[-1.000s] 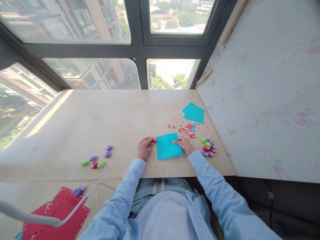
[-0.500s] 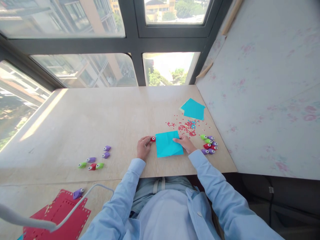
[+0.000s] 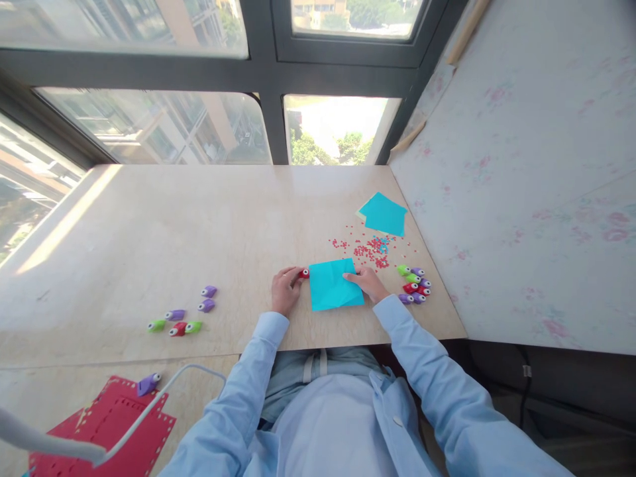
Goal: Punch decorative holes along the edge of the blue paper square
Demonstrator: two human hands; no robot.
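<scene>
A small red punch [image 3: 303, 273] is gripped by the left hand [image 3: 285, 290], fingers closed round it, at the top-left edge of a blue paper sheet [image 3: 334, 284]. The punch is touching that edge; whether the paper is inside its slot can't be told. The sheet lies flat on the wooden table [image 3: 199, 225], near the front edge, roughly centre, just ahead of the person's body. The right hand [image 3: 366, 283] is laid on the sheet's right side, fingers together and pressed flat on the paper, nothing clamped in it.

Red paper dots [image 3: 368, 252] are scattered just beyond the sheet, w/ a few blue bits among them. Further back, near the wall, a stack of blue sheets [image 3: 383, 214] is seen. Right of the right hand, a cluster of punches [image 3: 414, 285] is grouped close together: green, purple, red. Well apart on the left, a second group of punches [image 3: 185, 315] is spread loosely, same colours. At bottom left, red perforated sheets [image 3: 106, 427] are lying w/ one purple punch [image 3: 148, 382] on top, crossed by a white cable [image 3: 163, 391]. Light blue sleeves cover both arms. Windows run behind the table.
</scene>
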